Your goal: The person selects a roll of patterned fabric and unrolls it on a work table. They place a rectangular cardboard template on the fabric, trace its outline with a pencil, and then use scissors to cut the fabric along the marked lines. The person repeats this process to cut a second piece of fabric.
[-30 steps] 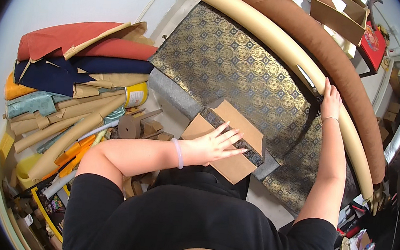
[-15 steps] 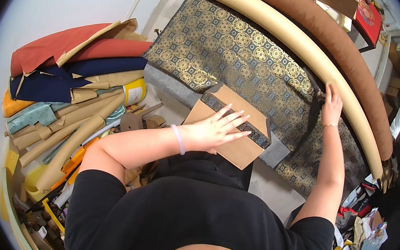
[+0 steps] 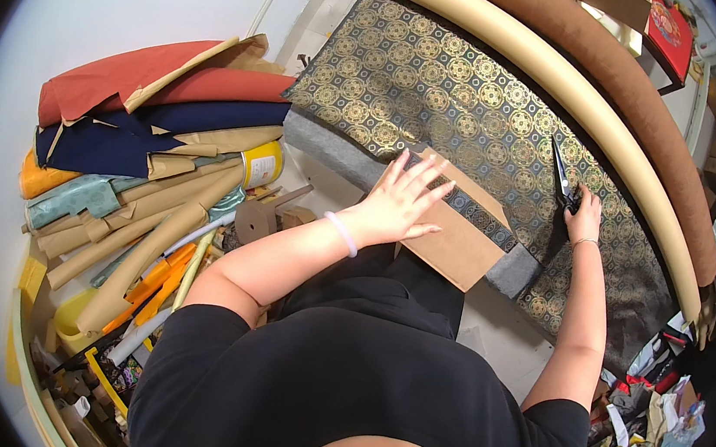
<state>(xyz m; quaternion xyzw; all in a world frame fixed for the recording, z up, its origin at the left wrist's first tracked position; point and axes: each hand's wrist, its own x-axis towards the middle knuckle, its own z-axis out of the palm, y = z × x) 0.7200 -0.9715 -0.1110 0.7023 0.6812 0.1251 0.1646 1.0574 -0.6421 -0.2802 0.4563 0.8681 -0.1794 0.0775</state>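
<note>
My left hand [image 3: 400,197] lies with spread fingers on a brown cardboard box piece [image 3: 453,249], which has a strip of dark patterned fabric [image 3: 474,214] along it. Beneath the box spreads a large sheet of black, gold and blue brocade fabric [image 3: 443,80] with round medallions. Over at the right side of this sheet, my right hand [image 3: 584,217] has its fingers closed around the dark handles of a pair of scissors [image 3: 562,171]. The blades point away from me, over the brocade.
Cream [image 3: 557,70] and brown rolls [image 3: 642,96] curve along the far edge. Red [image 3: 155,80], navy [image 3: 113,141] and kraft-coloured rolls [image 3: 148,228] are stacked at left. Scraps [image 3: 650,429] pile up at lower right. A red box [image 3: 668,33] stands far right.
My right hand has drawn nearer to me from the cream roll's edge, and the scissors now show clearly. My left hand has shifted toward the far left end of the box piece.
</note>
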